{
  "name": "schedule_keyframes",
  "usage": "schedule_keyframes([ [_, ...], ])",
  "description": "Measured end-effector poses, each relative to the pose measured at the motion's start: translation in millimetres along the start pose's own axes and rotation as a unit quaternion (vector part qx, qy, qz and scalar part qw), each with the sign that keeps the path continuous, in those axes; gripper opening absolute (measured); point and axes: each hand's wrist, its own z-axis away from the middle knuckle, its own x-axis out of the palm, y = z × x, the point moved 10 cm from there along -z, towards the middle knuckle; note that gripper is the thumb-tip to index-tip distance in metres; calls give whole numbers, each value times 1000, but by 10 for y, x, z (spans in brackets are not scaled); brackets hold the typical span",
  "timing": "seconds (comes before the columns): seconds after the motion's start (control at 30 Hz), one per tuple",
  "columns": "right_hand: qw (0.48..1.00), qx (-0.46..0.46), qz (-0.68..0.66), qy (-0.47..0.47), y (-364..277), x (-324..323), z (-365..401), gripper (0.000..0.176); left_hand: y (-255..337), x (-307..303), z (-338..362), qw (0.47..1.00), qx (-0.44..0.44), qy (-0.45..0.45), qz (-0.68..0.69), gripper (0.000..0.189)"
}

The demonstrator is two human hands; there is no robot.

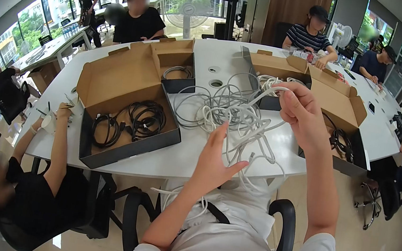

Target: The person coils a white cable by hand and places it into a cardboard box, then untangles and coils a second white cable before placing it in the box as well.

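Note:
A white cable (270, 91) runs up from a tangle into my right hand (307, 117), whose thumb and fingers are pinched on it above the table. Lower down, my left hand (214, 164) has its thumb spread from its fingers, beside hanging loops of cable, with nothing visibly gripped. The tangle of grey and white cables (213, 114) lies on the white table in front of me. Some loops hang over the near edge, and a white cable end (167, 192) shows near my lap.
An open box (123, 152) with coiled black cables stands left; another box (344, 164) with black cables is right. Two further boxes, a left one (178, 86) and a right one (269, 102), hold cables behind. Several people sit around the table (213, 58).

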Motion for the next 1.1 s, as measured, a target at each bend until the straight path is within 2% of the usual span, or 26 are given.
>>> schedule_keyframes([
  [0.03,999,-1,-28,17,71,-57,-32,23,26,31,-18,999,22,8,-26,83],
  [0.13,995,-7,-78,64,199,-204,-93,23,-139,196,16,997,-64,-40,-17,71],
  [0.23,991,-27,-90,95,259,-307,-101,23,-442,305,109,994,-104,-15,15,50],
  [0.27,990,-36,-91,103,283,-342,-87,23,-532,383,122,992,-109,-48,29,41],
  [0.33,989,-55,-24,139,292,-412,-47,26,-658,481,129,985,-121,-107,58,25],
  [0.37,987,-63,8,150,300,-420,-31,28,-647,460,111,986,-112,-92,80,22],
  [0.43,953,-111,164,229,214,-494,132,37,-740,485,132,985,-113,-68,112,18],
  [0.47,900,-177,295,267,127,-522,244,43,-793,474,150,986,-123,-44,107,18],
  [0.53,804,-253,382,379,76,-527,652,44,-806,412,161,986,-111,14,127,16],
  [0.57,778,-319,398,366,92,-430,879,42,-820,379,176,983,-123,19,137,18],
  [0.6,756,-324,431,371,265,-507,1120,41,-768,318,146,980,-129,22,148,19],
  [0.67,697,-416,561,164,308,296,1322,46,-712,161,134,968,-155,55,189,27],
  [0.77,751,-279,596,52,796,730,1123,52,-721,60,149,958,-167,78,218,30],
  [0.87,884,-103,448,87,1160,411,913,49,-615,-22,200,960,-147,89,221,29],
  [0.9,897,-79,432,56,1233,418,855,45,-580,-61,194,962,-135,93,216,29],
  [0.93,907,-52,417,24,1302,419,818,42,-569,-77,197,966,-106,111,209,27],
  [1.0,922,5,385,-44,1445,408,800,37,-653,37,238,964,-157,53,208,28],
  [1.03,902,-31,429,-41,1399,379,772,36,-687,59,241,962,-180,25,204,29],
  [1.1,852,-106,511,-33,1328,324,721,36,-658,71,284,919,-227,6,323,31],
])
